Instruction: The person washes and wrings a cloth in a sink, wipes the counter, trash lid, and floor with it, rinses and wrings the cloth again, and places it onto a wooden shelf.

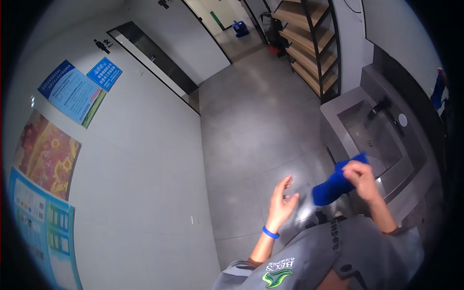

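Note:
A blue cloth (330, 190) hangs from my right hand (363, 180), whose fingers are closed on it near the front edge of the sink (333, 112). The cloth's free end reaches left over the floor. My left hand (282, 202) is raised to the left of the cloth, apart from it. Its fingers are spread and hold nothing. A blue band (270, 233) circles my left wrist. Above the basin, a dark faucet (379, 109) stands at the back of the counter.
A shelf rack with slanted wooden boards (309, 36) stands beyond the sink. Posters (72, 92) cover part of the white wall at left. Grey floor (251, 130) runs toward a doorway, where a blue object (239, 29) sits. A mirror (406, 43) hangs above the sink.

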Demonstrator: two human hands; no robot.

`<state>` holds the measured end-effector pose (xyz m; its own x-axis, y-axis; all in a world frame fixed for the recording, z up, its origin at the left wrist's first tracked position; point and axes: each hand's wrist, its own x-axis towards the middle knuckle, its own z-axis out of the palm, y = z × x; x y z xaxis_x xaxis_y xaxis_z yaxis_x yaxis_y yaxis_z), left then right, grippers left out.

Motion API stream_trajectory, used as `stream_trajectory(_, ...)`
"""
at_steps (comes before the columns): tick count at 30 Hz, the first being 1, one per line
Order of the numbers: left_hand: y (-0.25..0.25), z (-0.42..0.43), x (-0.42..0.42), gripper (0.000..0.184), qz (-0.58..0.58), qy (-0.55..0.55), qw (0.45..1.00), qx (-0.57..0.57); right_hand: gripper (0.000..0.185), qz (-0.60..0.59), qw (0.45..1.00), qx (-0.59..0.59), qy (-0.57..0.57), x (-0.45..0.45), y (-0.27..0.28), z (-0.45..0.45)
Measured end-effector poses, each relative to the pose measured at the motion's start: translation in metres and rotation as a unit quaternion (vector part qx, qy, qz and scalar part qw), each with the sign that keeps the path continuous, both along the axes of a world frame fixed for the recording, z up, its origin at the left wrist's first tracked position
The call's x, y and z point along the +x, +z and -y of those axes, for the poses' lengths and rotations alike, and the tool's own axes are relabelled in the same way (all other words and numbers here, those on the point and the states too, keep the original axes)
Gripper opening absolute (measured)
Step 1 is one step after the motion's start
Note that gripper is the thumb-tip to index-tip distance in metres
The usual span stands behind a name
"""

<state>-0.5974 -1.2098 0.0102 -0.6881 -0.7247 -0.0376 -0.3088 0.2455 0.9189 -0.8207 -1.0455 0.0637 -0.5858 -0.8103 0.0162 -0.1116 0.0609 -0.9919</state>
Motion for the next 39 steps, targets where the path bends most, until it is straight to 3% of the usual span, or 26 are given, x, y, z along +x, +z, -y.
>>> stream_trajectory(1,0.011,0.001,-0.005,0.071,-0.011,-0.023,1.0,0.002,0.009,-0.016,0.998,-0.004,0.067,0.007,0.005,0.021)
stream_trajectory(4,0.029,0.034,-0.008,0.085,0.056,-0.035,0.968,-0.242,0.009,0.028,0.969,-0.106,0.22,0.017,0.018,0.082)
stream_trajectory(5,0.029,0.046,-0.004,0.085,0.076,-0.017,0.965,-0.252,0.01,0.053,0.959,-0.145,0.237,0.02,0.017,0.099)
stream_trajectory(7,0.014,0.071,0.004,0.075,0.061,-0.023,0.975,-0.21,0.012,0.107,0.959,-0.106,0.239,0.014,0.019,0.119)
stream_trajectory(8,0.015,0.079,0.006,0.058,0.057,-0.012,0.995,-0.084,0.013,0.082,0.97,-0.095,0.208,0.007,0.019,0.127)
stream_trajectory(9,0.005,0.084,0.011,0.044,0.058,0.025,0.993,-0.097,0.013,0.062,0.979,-0.08,0.178,0.002,0.02,0.132)
stream_trajectory(13,0.02,0.152,0.021,0.027,0.075,0.082,0.988,-0.111,0.017,-0.055,0.993,-0.094,0.041,-0.035,0.016,0.19)
stream_trajectory(15,0.045,0.202,0.013,0.02,0.02,0.154,0.987,0.039,0.019,-0.072,0.994,-0.083,0.007,-0.059,0.008,0.227)
stream_trajectory(21,0.086,0.323,-0.034,0.014,-0.146,0.133,0.972,0.126,0.022,-0.038,0.998,-0.05,-0.025,-0.101,-0.014,0.307)
stream_trajectory(26,0.113,0.379,-0.079,0.016,-0.141,0.141,0.979,-0.034,0.022,-0.024,0.999,-0.039,-0.016,-0.125,-0.017,0.348)
stream_trajectory(29,0.132,0.428,-0.096,0.015,-0.133,0.131,0.982,-0.007,0.022,-0.037,0.999,-0.011,0.01,-0.14,0.006,0.378)
stream_trajectory(31,0.141,0.464,-0.119,0.017,-0.128,0.092,0.987,-0.041,0.023,0.028,0.99,0.052,0.128,-0.155,0.011,0.4)
stream_trajectory(33,0.152,0.488,-0.14,0.017,-0.134,0.035,0.989,-0.061,0.025,-0.146,0.938,0.01,0.314,-0.169,0.011,0.425)
stream_trajectory(36,0.144,0.505,-0.161,0.016,-0.055,-0.115,0.987,-0.102,0.035,-0.086,0.972,0.014,0.219,-0.157,0.013,0.474)
stream_trajectory(38,0.125,0.513,-0.173,0.01,-0.005,-0.214,0.963,-0.166,0.048,0.004,0.964,-0.095,0.247,-0.144,0.0,0.512)
stream_trajectory(39,0.116,0.524,-0.18,0.01,-0.031,-0.249,0.955,-0.156,0.052,0.003,0.963,-0.048,0.264,-0.137,0.014,0.532)
